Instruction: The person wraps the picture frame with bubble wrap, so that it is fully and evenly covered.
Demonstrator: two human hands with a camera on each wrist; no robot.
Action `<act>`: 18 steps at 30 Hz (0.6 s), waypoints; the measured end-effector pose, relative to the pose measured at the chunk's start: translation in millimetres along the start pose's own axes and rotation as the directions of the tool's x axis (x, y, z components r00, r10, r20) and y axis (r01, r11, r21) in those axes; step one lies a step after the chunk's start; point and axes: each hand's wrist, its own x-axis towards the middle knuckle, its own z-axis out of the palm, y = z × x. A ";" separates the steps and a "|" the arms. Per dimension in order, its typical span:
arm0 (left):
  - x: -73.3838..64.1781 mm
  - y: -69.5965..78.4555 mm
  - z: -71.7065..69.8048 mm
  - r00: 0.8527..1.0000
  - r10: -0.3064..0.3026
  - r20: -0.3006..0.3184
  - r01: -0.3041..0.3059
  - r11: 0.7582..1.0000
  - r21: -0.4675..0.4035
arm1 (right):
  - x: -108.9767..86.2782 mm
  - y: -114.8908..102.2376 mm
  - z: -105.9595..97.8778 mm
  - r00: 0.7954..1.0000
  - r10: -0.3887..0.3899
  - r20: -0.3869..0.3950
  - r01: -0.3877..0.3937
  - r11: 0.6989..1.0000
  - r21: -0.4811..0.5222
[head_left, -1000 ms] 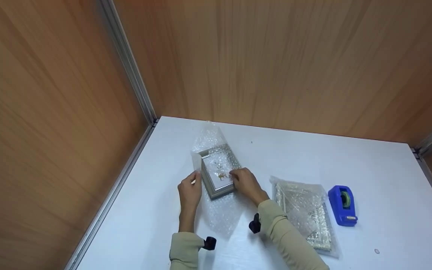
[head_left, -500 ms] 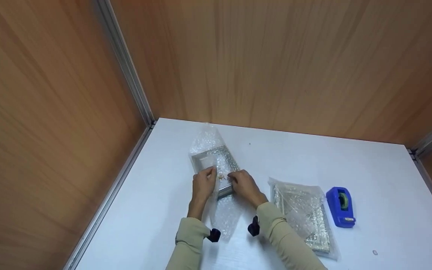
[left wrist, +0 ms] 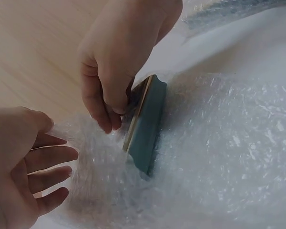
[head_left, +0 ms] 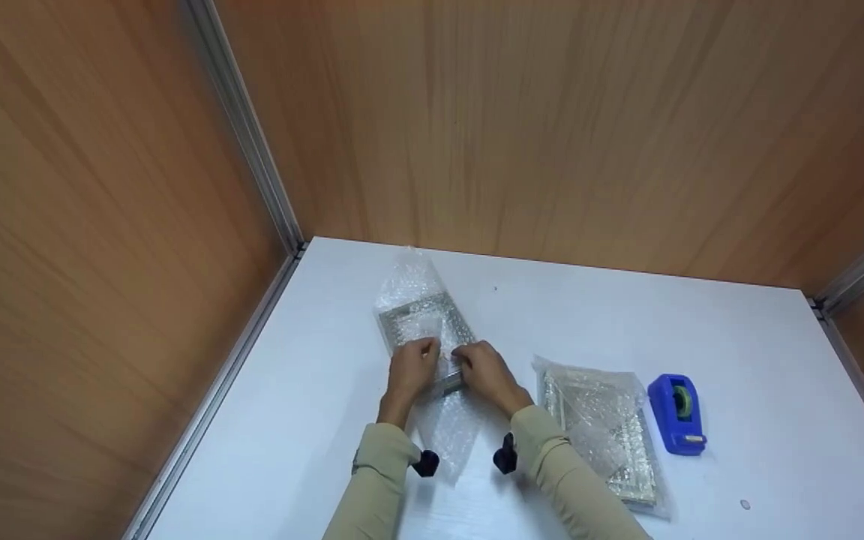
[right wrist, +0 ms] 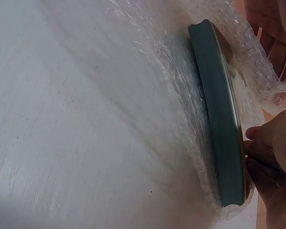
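A picture frame with a grey-green side lies tilted on bubble wrap, which covers most of its face. My left hand pinches the left flap of the wrap between thumb and forefinger, drawn over the frame; its other fingers spread loosely in the left wrist view. Close beside it, my right hand has curled fingers on the frame's face near the right edge, pinching the wrap there. The bare end of the frame faces me in the right wrist view. Part of the right fingertips is hidden.
Another bubble-wrapped frame lies to the right of my right arm. Beyond it stands a blue tape dispenser with a roll of tape. A small clear scrap lies on the white table. Wood-grain panels enclose the back and sides.
My left hand has moved right, pulling the left flap of bubble wrap across the frame's face. The right hand has stayed in about the same place on the frame.
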 end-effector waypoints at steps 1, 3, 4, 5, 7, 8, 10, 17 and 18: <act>0.3 -0.6 0.5 1.000 -0.010 0.012 0.010 1.000 0.014 | -0.1 0.0 0.1 1.000 -0.002 -0.002 0.002 1.000 0.003; 0.4 -1.6 1.0 0.999 -0.014 0.036 0.013 0.999 0.030 | -0.2 0.4 0.4 1.000 -0.008 -0.006 0.008 1.000 0.009; 0.5 -2.2 1.3 0.999 -0.012 0.044 0.010 0.999 0.038 | -0.2 0.4 0.3 1.000 -0.009 -0.008 0.010 1.000 0.009; 0.6 -2.8 1.7 0.999 -0.011 0.049 0.008 0.999 0.046 | -0.4 0.4 0.1 1.000 -0.012 -0.010 0.012 1.000 0.009; 0.9 -4.2 2.8 0.998 -0.009 0.055 0.006 0.998 0.060 | -0.4 1.1 0.3 1.000 -0.012 -0.006 0.012 1.000 0.012; 0.9 -4.8 3.4 0.998 -0.014 0.061 0.010 0.998 0.063 | -0.4 1.2 0.1 1.000 -0.011 -0.001 0.011 1.000 0.016; 1.0 -5.6 4.3 0.997 -0.021 0.076 0.015 0.997 0.072 | -0.6 1.6 -0.1 1.000 -0.007 0.006 0.007 1.000 0.020; 0.2 -8.3 3.7 0.986 0.026 0.165 -0.048 0.990 0.132 | -0.2 2.6 -2.9 0.999 0.014 0.050 -0.017 0.998 0.060; -0.1 -8.9 3.3 0.983 0.052 0.178 -0.079 0.986 0.150 | -0.1 2.8 -3.7 0.998 0.024 0.063 -0.028 0.997 0.067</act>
